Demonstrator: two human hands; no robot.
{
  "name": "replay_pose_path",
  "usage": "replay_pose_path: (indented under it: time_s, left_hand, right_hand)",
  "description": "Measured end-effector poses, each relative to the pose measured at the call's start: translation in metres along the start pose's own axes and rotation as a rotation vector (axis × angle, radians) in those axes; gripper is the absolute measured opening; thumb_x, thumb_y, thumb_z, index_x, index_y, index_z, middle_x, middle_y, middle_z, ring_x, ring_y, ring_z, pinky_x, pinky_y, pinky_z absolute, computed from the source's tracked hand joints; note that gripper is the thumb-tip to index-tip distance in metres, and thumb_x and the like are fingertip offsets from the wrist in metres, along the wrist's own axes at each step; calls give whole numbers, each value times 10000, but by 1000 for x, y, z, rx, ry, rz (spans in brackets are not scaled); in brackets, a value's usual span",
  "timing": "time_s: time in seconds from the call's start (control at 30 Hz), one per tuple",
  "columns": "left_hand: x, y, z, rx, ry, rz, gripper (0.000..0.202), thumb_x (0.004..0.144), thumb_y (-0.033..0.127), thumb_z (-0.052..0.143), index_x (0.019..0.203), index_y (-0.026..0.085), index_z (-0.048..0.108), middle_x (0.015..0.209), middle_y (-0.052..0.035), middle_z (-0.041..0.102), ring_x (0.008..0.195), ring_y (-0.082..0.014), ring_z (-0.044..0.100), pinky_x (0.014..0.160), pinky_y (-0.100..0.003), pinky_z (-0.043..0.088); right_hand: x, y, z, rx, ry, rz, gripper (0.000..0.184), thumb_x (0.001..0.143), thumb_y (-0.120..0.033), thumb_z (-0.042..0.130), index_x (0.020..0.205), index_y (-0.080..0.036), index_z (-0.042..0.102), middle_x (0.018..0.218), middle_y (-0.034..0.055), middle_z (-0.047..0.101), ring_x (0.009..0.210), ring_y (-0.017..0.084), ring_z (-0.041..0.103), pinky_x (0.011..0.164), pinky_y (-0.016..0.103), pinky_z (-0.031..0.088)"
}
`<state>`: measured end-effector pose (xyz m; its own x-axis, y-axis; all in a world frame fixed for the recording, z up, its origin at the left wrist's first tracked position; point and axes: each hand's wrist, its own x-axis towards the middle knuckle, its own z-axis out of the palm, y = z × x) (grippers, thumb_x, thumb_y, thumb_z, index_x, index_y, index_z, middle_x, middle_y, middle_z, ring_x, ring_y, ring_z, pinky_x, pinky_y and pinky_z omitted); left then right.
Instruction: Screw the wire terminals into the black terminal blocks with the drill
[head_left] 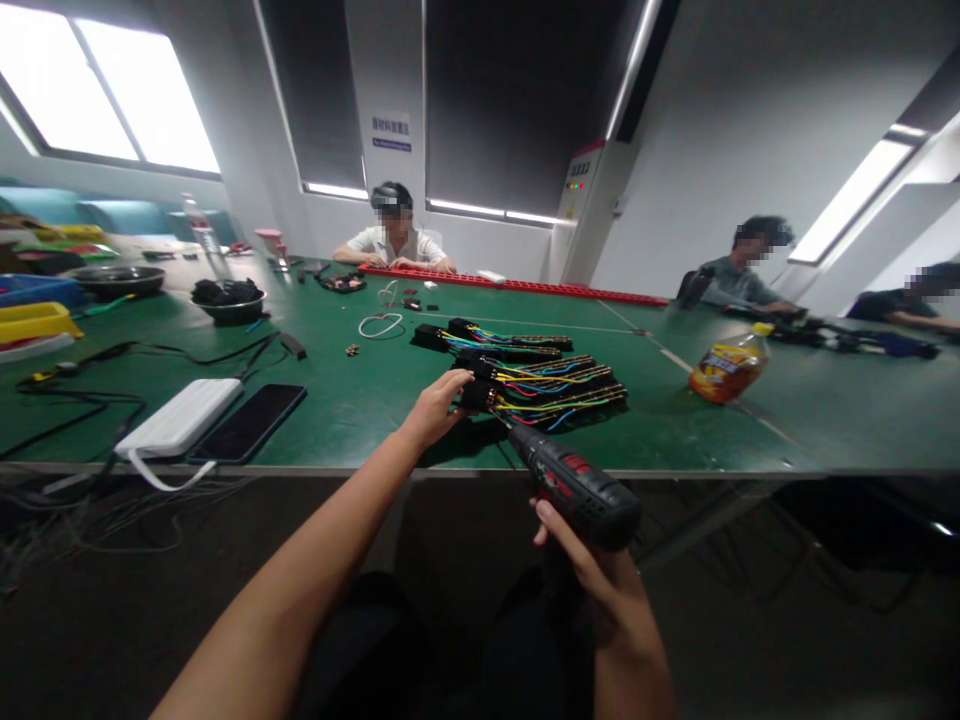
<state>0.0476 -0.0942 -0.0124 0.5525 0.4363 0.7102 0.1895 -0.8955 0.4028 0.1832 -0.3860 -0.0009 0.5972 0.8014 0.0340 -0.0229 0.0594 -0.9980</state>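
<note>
Left hand [437, 410]: fingers closed around the near-left end of a black block [478, 393], pinching it, fingertips on top and thumb low at the side.

Right hand [583, 562]: wrapped around the grip of a black-and-red cordless drill [579, 490], which is tilted with its nose up and to the left. The drill bit [500, 419] points at the wired face of the held block; whether it touches cannot be told.

Held block: near the front edge of the green tabletop [360, 420], at centre, nearest of a group of similar wired assemblies [495, 335]. Yellow, red and blue wires [529, 407] run right from it to dark strips [600, 385] lying side by side.

Left of the hands: black smartphone [251, 422], beside a white power bank [180, 417] with white cable; small brass-coloured pieces [352, 350]; black bowl [232, 311] with dark contents.

Right: bottle of orange drink [724, 370], yellow cap, leaning in view.

Far side: long red perforated rail [525, 285]; behind its left end, a seated person in a white shirt [405, 245]. Farther right, a person in grey [739, 280].
</note>
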Motion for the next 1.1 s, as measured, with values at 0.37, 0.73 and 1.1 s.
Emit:
replay_pose_path:
  time_s: [0.37, 0.73, 1.1]
  left_hand:
    - [0, 0, 1, 40, -12, 42, 492, 827, 214, 650, 1302, 218, 521, 1340, -119, 567, 1269, -244, 538, 1086, -413, 456]
    - [7, -5, 0, 94, -32, 0, 507, 785, 243, 723, 1259, 203, 547, 1280, -100, 619, 1172, -246, 602, 1011, -378, 489]
    - [8, -9, 2, 60, -35, -41, 557, 742, 241, 766, 1257, 207, 558, 1262, -85, 630, 1145, -241, 614, 1005, -370, 489]
  right_hand:
    - [12, -6, 10, 37, 57, 140, 475, 660, -453, 850, 1032, -172, 759, 947, 95, 794, 1020, 327, 712, 957, 460, 529]
    - [22, 1, 12, 101, 101, 63, 566, 612, -378, 877, 1134, -214, 732, 1058, 50, 777, 1096, 313, 680, 950, 429, 557]
    - [23, -11, 12, 58, 118, 107, 455, 592, -450, 884, 928, -162, 777, 926, 78, 782, 981, 328, 709, 901, 451, 572]
